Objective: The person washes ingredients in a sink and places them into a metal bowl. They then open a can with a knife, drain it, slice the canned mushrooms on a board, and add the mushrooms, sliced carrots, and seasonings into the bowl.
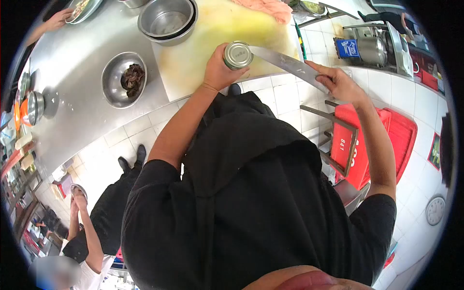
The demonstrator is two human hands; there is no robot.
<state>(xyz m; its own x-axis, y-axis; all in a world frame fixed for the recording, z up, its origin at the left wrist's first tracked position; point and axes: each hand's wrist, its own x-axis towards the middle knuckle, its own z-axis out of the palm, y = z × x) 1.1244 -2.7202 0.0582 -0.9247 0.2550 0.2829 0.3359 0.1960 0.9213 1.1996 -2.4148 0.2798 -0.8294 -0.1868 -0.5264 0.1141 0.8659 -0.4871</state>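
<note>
A can (238, 54) gripped, a knife (285, 63) beside it

A steel bowl (112, 79) of dark food (133, 80) sits by the worktop's (79, 67) near edge. Rightward, the left hand (220, 70) curls round the can, above the cutting board's (176, 77) near edge. The right hand (342, 86) pinches the knife — tip at or just beside the can's top. Skidding on smooth metal, it could cut the left hand; a loose hold could drop the can.
</note>
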